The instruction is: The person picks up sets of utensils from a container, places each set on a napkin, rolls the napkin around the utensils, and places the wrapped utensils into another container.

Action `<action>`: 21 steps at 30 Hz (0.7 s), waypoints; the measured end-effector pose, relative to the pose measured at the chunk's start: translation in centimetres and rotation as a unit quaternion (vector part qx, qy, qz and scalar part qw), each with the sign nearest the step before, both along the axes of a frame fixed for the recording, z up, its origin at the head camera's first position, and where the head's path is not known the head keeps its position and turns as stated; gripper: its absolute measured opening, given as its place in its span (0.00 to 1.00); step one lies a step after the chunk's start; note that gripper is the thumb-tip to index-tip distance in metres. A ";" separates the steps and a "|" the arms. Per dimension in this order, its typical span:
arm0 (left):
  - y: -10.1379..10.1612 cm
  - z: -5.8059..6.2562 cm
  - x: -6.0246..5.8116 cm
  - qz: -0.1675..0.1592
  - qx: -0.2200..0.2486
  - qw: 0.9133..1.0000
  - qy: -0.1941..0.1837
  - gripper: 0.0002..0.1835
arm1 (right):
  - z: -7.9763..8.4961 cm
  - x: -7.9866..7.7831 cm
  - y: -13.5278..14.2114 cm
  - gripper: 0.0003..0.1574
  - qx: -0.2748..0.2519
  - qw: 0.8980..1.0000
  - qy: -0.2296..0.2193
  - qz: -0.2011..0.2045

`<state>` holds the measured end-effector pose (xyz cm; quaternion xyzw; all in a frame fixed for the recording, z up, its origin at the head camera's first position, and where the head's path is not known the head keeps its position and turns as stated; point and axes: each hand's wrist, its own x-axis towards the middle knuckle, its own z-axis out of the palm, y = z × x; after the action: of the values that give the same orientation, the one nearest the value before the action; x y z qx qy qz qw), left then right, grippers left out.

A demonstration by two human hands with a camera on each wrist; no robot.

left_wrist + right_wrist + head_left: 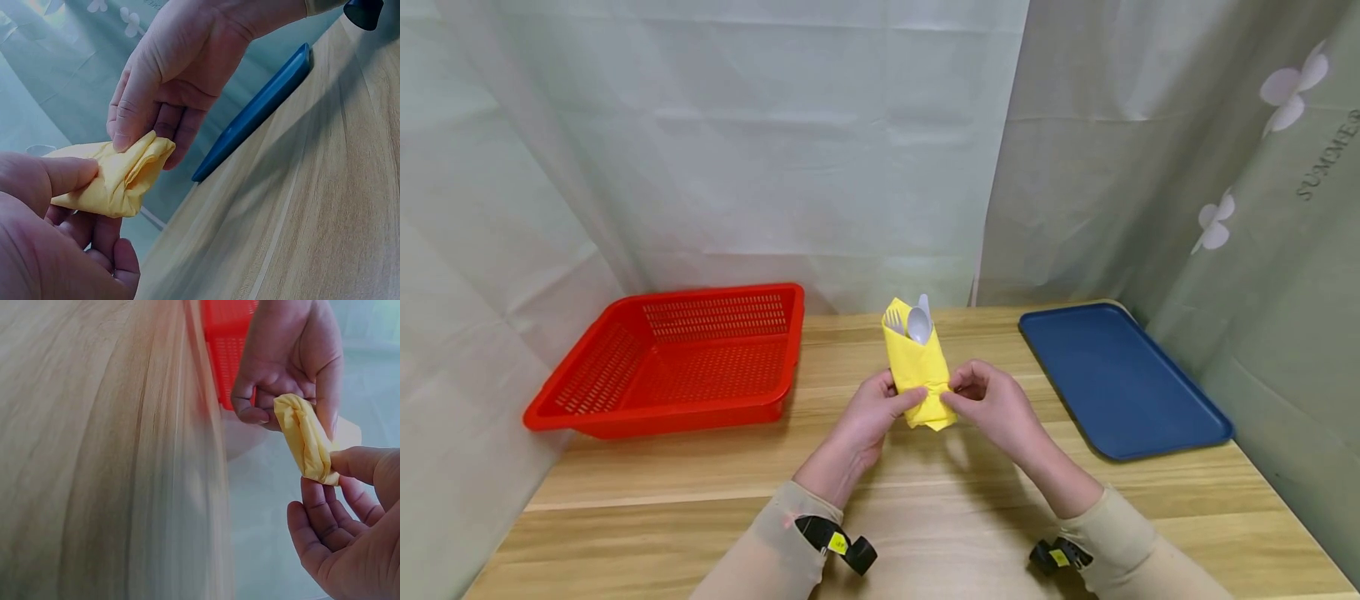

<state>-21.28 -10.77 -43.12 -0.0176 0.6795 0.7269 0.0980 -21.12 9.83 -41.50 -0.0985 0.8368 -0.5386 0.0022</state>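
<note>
A yellow napkin (pixel 919 367) is wrapped into a pouch, held upright above the table. From its top stick out a pale plastic fork (pixel 894 321), a spoon (pixel 918 325) and the tip of what looks like a knife (pixel 924 302). My left hand (pixel 874 410) grips the napkin's lower left side, thumb across the front and fingers behind. On the lower right edge, my right hand (pixel 996 406) pinches the napkin between thumb and fingers. The folded bottom end of the napkin (pixel 134 178) faces the left wrist camera. In the right wrist view, both thumbs press on the napkin (pixel 306 440).
To the left on the wooden table (pixel 925 517) stands a red perforated basket (pixel 700 412). A blue tray (pixel 1123 379) lies at the right. Pale curtains (pixel 760 150) hang behind the table and along both sides.
</note>
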 end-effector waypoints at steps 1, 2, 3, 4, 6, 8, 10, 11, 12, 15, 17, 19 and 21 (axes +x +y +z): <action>0.0 0.0 0.0 -0.001 -0.001 1.000 0.000 0.19 | 0.0 0.0 0.0 0.11 -0.002 1.000 -0.001 0.001; 0.0 0.0 0.0 -0.002 -0.001 1.000 0.001 0.19 | 0.0 0.0 0.0 0.11 -0.006 1.000 -0.003 0.002; 0.0 0.0 0.1 -0.003 -0.001 1.000 0.002 0.19 | -0.1 0.0 0.0 0.11 -0.008 1.000 -0.003 0.002; 0.0 0.0 0.1 -0.004 0.000 1.000 0.002 0.19 | -0.1 0.0 0.0 0.11 -0.010 1.000 -0.004 0.003; 0.0 0.0 0.1 -0.005 0.003 1.000 0.003 0.19 | -0.1 0.0 0.0 0.11 -0.015 1.000 -0.007 0.002; 0.0 0.0 0.1 -0.006 0.007 1.000 0.006 0.19 | -0.1 -0.1 0.0 0.11 -0.019 1.000 -0.010 0.002; 0.0 -0.1 0.1 -0.006 0.012 1.000 0.006 0.19 | -0.1 -0.1 0.0 0.11 -0.023 1.000 -0.012 0.003; 0.0 -0.1 0.1 -0.007 0.013 1.000 0.007 0.19 | -0.1 -0.1 0.0 0.11 -0.024 1.000 -0.013 0.003; 0.0 -0.1 0.1 -0.008 0.013 1.000 0.008 0.19 | -0.1 -0.1 0.0 0.11 -0.025 1.000 -0.014 0.003; 0.0 -0.2 0.1 -0.005 0.016 1.000 0.005 0.19 | 0.0 -0.1 0.0 0.11 -0.026 1.000 -0.016 0.003; 0.0 -0.1 0.0 -0.003 0.017 1.000 0.003 0.19 | 0.0 -0.1 0.0 0.11 -0.025 1.000 -0.018 0.002; 0.0 0.0 0.0 -0.001 0.017 1.000 0.000 0.19 | 0.0 -0.1 0.1 0.11 -0.024 1.000 -0.019 0.002; 0.1 0.1 0.1 0.001 0.012 1.000 0.001 0.20 | 0.0 0.0 0.1 0.11 -0.025 0.999 -0.020 0.005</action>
<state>-21.20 -10.72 -43.05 -0.0161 0.6707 0.7351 0.0972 -21.13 9.93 -41.54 -0.0915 0.8223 -0.5614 0.0190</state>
